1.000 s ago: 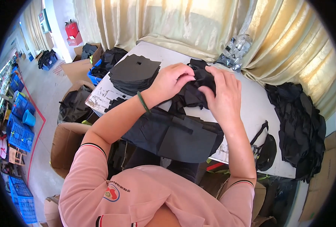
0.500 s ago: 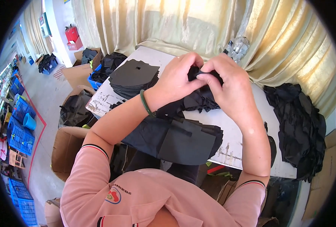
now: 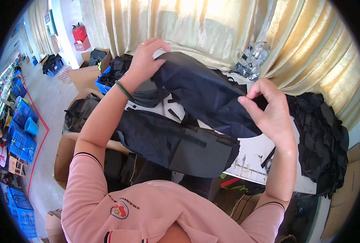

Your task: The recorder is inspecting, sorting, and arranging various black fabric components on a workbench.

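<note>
A wide piece of black fabric (image 3: 208, 95) hangs stretched above the white table (image 3: 246, 152). My left hand (image 3: 147, 60), with a dark green bangle on the wrist, grips its upper left end. The right end is pinched between thumb and fingers of my right hand (image 3: 269, 109). Below, at the near table edge, lies a pile of dark cloth pieces (image 3: 147, 129) with a flat dark grey panel (image 3: 202, 154) on it. Partly hidden behind my left forearm is a stack of dark cut panels (image 3: 149, 95).
Many black cut pieces (image 3: 321, 141) are heaped over the table's right end. A crumpled silvery plastic bag (image 3: 253, 58) lies by the curtain (image 3: 180, 24). Left of the table stand open cardboard boxes (image 3: 80, 79) and a blue crate (image 3: 103, 83) of dark cloth.
My hands have moved apart, left hand leftward and right hand to the right and lower. The bunched black material between them is now spread out as a wide piece.
</note>
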Action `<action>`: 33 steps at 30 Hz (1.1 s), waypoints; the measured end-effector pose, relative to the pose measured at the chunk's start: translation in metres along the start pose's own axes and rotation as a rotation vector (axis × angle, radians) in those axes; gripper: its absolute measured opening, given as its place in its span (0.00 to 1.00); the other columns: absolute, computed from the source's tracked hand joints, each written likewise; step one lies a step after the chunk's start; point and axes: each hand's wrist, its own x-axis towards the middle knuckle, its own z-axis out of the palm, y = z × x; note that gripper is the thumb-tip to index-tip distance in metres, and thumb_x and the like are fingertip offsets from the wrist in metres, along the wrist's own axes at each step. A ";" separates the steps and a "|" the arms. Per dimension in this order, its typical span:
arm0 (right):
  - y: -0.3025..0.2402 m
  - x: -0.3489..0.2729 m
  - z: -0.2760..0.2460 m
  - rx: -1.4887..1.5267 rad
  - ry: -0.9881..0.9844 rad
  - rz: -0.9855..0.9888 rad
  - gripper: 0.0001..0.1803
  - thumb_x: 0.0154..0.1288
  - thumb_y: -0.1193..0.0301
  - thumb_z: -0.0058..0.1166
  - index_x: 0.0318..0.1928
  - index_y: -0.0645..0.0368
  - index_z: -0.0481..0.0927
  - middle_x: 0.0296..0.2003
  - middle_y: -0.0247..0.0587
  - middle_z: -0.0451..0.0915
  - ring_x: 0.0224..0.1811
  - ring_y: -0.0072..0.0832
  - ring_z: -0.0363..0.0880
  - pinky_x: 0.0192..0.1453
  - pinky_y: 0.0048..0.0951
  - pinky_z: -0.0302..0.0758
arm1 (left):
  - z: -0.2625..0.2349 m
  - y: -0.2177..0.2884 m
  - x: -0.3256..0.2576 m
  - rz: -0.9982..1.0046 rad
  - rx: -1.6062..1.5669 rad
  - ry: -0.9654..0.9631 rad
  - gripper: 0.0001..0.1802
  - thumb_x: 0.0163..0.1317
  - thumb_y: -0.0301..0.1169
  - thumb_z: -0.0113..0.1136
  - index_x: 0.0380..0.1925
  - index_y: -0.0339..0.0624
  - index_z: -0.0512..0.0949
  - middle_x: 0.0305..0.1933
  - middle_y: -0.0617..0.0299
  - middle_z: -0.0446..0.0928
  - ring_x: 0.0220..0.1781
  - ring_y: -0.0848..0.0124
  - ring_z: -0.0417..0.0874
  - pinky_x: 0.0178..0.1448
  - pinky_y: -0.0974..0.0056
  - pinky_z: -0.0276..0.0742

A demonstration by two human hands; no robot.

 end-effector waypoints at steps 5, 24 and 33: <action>0.032 -0.026 0.019 0.107 -0.179 0.173 0.13 0.54 0.77 0.67 0.27 0.63 0.72 0.21 0.38 0.73 0.25 0.27 0.72 0.33 0.29 0.71 | -0.028 -0.052 -0.048 -0.198 0.014 -0.182 0.16 0.44 0.14 0.62 0.35 0.40 0.79 0.39 0.55 0.79 0.49 0.54 0.79 0.54 0.57 0.75; 0.089 -0.131 0.094 0.558 -0.965 0.504 0.12 0.56 0.76 0.67 0.38 0.61 0.77 0.28 0.35 0.79 0.32 0.23 0.77 0.37 0.25 0.73 | -0.097 -0.090 -0.166 -0.745 -0.222 -1.526 0.18 0.55 0.39 0.71 0.30 0.31 0.82 0.20 0.62 0.77 0.28 0.78 0.74 0.37 0.64 0.71; 0.126 -0.151 0.152 -0.333 -0.509 0.302 0.19 0.53 0.73 0.66 0.46 0.57 0.76 0.47 0.45 0.79 0.51 0.43 0.76 0.57 0.43 0.70 | -0.004 -0.124 -0.192 -0.898 -0.190 -1.409 0.25 0.57 0.42 0.69 0.17 0.33 0.70 0.16 0.67 0.60 0.25 0.75 0.61 0.33 0.60 0.60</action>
